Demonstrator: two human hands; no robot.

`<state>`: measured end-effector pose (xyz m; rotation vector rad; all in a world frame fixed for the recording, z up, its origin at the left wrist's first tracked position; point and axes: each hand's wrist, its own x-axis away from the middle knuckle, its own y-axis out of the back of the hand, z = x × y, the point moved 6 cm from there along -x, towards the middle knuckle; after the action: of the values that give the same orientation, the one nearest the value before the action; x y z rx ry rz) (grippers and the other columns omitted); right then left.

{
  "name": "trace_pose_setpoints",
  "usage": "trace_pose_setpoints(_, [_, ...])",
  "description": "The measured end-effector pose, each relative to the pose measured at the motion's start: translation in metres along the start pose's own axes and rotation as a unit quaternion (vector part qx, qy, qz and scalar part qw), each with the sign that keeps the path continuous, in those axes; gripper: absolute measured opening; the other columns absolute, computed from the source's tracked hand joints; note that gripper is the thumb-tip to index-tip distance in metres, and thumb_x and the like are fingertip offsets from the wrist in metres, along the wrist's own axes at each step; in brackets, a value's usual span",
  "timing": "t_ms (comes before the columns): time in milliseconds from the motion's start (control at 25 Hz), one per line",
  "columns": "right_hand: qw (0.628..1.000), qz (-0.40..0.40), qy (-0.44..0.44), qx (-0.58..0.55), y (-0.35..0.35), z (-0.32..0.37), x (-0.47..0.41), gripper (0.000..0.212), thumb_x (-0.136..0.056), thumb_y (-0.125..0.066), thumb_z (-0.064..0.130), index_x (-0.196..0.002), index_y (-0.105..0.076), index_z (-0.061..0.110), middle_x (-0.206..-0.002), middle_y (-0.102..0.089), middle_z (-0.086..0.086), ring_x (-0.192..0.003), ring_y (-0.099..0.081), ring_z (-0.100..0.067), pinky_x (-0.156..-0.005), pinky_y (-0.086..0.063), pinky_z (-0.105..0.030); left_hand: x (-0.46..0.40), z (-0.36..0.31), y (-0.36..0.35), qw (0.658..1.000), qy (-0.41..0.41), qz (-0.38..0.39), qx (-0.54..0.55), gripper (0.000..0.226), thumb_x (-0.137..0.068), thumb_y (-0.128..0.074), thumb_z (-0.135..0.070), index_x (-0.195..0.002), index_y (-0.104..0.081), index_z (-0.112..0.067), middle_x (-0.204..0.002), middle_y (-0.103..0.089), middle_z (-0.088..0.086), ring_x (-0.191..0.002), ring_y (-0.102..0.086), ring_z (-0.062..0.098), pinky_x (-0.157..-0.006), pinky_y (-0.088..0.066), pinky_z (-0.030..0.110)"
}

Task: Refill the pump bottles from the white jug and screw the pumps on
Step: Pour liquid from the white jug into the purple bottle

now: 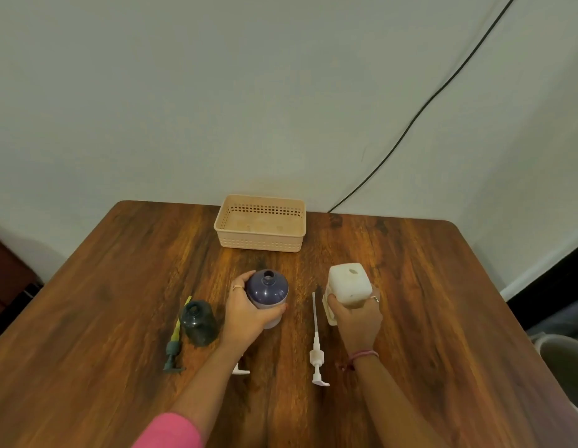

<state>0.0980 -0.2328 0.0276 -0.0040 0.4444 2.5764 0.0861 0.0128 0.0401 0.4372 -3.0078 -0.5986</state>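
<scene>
A purple bottle (pixel 267 288) with an open neck stands upright at the table's middle, and my left hand (pixel 249 310) grips its side. The white jug (pixel 348 286) stands to the right, my right hand (pixel 357 313) wrapped round its near side. A dark green bottle (pixel 198 322), also open at the neck, stands left of the purple one. A green pump (pixel 174 345) with a yellowish tube lies beside it. A white pump (pixel 316 350) lies between my two hands. Another white pump (pixel 241 370) shows partly under my left forearm.
A beige perforated basket (pixel 261 243) sits at the table's far edge by the wall. A black cable (pixel 410 124) runs down the wall behind the wooden table (pixel 443 318). A pale bin (pixel 562 360) stands off the right edge.
</scene>
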Motion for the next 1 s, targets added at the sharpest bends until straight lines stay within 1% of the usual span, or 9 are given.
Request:
trace_pose_setpoints(120, [0.999,-0.017,0.045,-0.001,-0.004,0.042,-0.008,0.073,-0.067,-0.086,0.025,-0.128,-0.050,0.007,-0.119,-0.062,-0.007,-0.105,-0.060,-0.016,-0.066,-0.046,-0.006,-0.009,-0.037,0.015,0.999,-0.039,-0.009,0.021,0.089,-0.053,-0.092,-0.024,-0.125,-0.040,-0.026,-0.119,-0.050,-0.011,-0.107,-0.051,0.004,-0.084,-0.045,0.014])
trace_pose_setpoints(200, [0.997,-0.024,0.078,-0.008,-0.004,0.072,-0.009,0.073,-0.066,-0.086,0.030,-0.126,-0.051,0.009,-0.111,-0.061,-0.001,-0.098,-0.058,-0.009,-0.059,-0.046,-0.003,-0.016,-0.063,0.024,0.997,-0.066,-0.002,0.041,0.088,-0.053,-0.092,-0.021,-0.123,-0.039,-0.029,-0.115,-0.050,-0.019,-0.104,-0.051,-0.003,-0.079,-0.044,0.008])
trace_pose_setpoints(400, [0.990,-0.002,0.141,-0.004,-0.001,0.153,-0.009,0.059,-0.067,-0.085,0.033,-0.115,-0.051,0.023,-0.088,-0.053,0.019,-0.079,-0.054,-0.001,-0.061,-0.041,-0.010,-0.029,-0.123,0.048,0.991,-0.110,0.009,0.070,0.083,-0.054,-0.092,-0.021,-0.122,-0.044,-0.026,-0.112,-0.053,-0.018,-0.100,-0.054,-0.003,-0.072,-0.045,0.007])
trace_pose_setpoints(520, [0.984,0.024,0.172,0.025,0.002,0.200,-0.009,0.058,-0.066,-0.082,0.039,-0.111,-0.047,0.033,-0.083,-0.057,0.022,-0.079,-0.060,-0.003,-0.061,-0.045,-0.015,-0.031,-0.155,0.065,0.988,-0.134,0.008,0.074,0.079,-0.054,-0.092,-0.019,-0.116,-0.043,-0.029,-0.104,-0.052,-0.022,-0.092,-0.053,-0.009,-0.068,-0.044,0.005])
trace_pose_setpoints(600, [0.975,0.038,0.214,0.052,0.003,0.230,-0.008,0.057,-0.066,-0.081,0.041,-0.109,-0.044,0.038,-0.084,-0.056,0.024,-0.081,-0.060,-0.003,-0.064,-0.049,-0.019,-0.032,-0.171,0.077,0.986,-0.148,0.000,0.077,0.080,-0.054,-0.092,-0.020,-0.117,-0.043,-0.028,-0.107,-0.053,-0.016,-0.094,-0.055,-0.001,-0.072,-0.045,0.007])
trace_pose_setpoints(680, [0.964,0.046,0.250,0.081,0.004,0.256,-0.006,0.061,-0.068,-0.080,0.044,-0.117,-0.045,0.035,-0.091,-0.055,0.020,-0.083,-0.057,-0.005,-0.067,-0.049,-0.021,-0.033,-0.184,0.088,0.984,-0.159,-0.011,0.074,0.081,-0.054,-0.092,-0.023,-0.118,-0.041,-0.030,-0.112,-0.051,-0.011,-0.096,-0.054,0.006,-0.074,-0.045,0.011])
trace_pose_setpoints(760, [0.951,0.048,0.285,0.107,0.005,0.278,-0.004,0.067,-0.069,-0.079,0.044,-0.125,-0.045,0.031,-0.097,-0.054,0.015,-0.084,-0.055,-0.007,-0.066,-0.047,-0.019,-0.034,-0.196,0.098,0.983,-0.171,-0.011,0.071,0.082,-0.055,-0.091,-0.025,-0.118,-0.039,-0.033,-0.115,-0.049,-0.011,-0.098,-0.053,0.007,-0.071,-0.045,0.009])
trace_pose_setpoints(880, [0.931,0.049,0.336,0.138,0.004,0.304,-0.001,0.069,-0.069,-0.079,0.041,-0.127,-0.045,0.030,-0.098,-0.053,0.014,-0.084,-0.054,-0.008,-0.064,-0.044,-0.018,-0.036,-0.209,0.109,0.980,-0.183,-0.012,0.074,0.082,-0.056,-0.090,-0.025,-0.118,-0.037,-0.035,-0.115,-0.047,-0.012,-0.094,-0.053,0.005,-0.060,-0.046,0.003])
trace_pose_setpoints(1000, [0.913,0.044,0.375,0.155,0.001,0.322,0.001,0.072,-0.069,-0.080,0.040,-0.131,-0.045,0.030,-0.102,-0.054,0.013,-0.086,-0.053,-0.008,-0.066,-0.046,-0.020,-0.037,-0.219,0.119,0.977,-0.196,-0.010,0.085,0.082,-0.057,-0.090,-0.024,-0.118,-0.037,-0.035,-0.115,-0.047,-0.011,-0.093,-0.052,0.001,-0.059,-0.043,-0.003])
